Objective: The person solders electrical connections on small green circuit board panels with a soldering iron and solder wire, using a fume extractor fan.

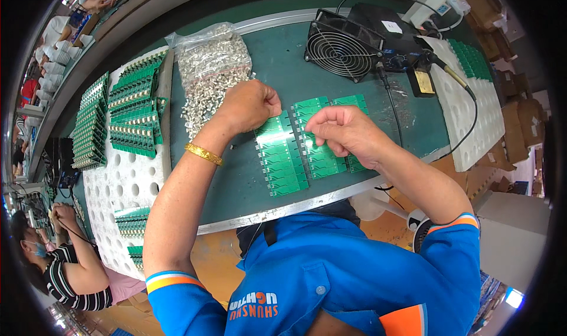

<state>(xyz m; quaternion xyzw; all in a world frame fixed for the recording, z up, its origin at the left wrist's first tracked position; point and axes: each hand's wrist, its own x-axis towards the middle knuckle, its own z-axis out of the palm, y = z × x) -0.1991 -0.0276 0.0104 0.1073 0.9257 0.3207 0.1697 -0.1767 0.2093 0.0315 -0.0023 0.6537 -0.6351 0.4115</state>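
Three green circuit board panels lie side by side on the bench: a left panel (283, 159), a middle panel (325, 165) and a right panel (358, 102), which my right hand partly covers. My left hand (251, 104) is at the top end of the left panel, its fingertips pinched together; whatever they hold is hidden. Over the middle panel, my right hand (348, 134) has thumb and forefinger closed, and I cannot make out anything between them. Beside my left wrist, small silvery metal parts (204, 103) spill from a clear plastic bag (212, 49).
A black fan (339, 49) stands at the back beside a soldering station (393, 55) with its iron (452, 70) and cord. White foam trays (121, 176) on the left hold stacked green boards (139, 105); another foam tray (472, 114) lies right. A co-worker (77, 259) sits at lower left.
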